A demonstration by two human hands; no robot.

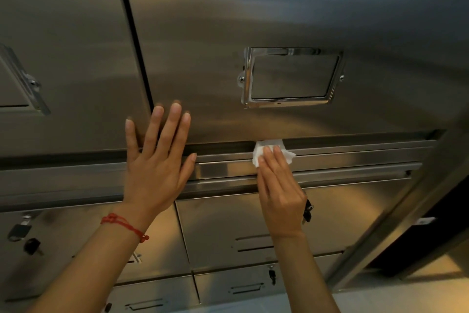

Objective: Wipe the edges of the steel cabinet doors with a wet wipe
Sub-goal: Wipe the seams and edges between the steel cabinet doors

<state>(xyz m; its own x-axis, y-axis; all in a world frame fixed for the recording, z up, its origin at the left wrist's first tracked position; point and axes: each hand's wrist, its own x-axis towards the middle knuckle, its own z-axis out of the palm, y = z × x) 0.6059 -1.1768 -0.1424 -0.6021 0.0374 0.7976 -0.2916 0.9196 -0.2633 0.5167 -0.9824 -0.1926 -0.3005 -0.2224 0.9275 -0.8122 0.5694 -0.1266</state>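
Two bare arms reach up to a steel cabinet. On the left wrist is a red string (pixel 124 227). The left hand (pixel 154 163) lies flat and wide on the bottom corner of the big right door (pixel 279 13), fingers spread, just beside the dark gap between the two doors. The right hand (pixel 280 186) has straight fingers that press a white wipe (pixel 269 151) onto the bottom edge of that door, where it meets the rail (pixel 355 160). Above the right hand is a shiny label frame (pixel 291 76). Below both hands are small drawers (pixel 228 221) with keys (pixel 307 211) and locks.
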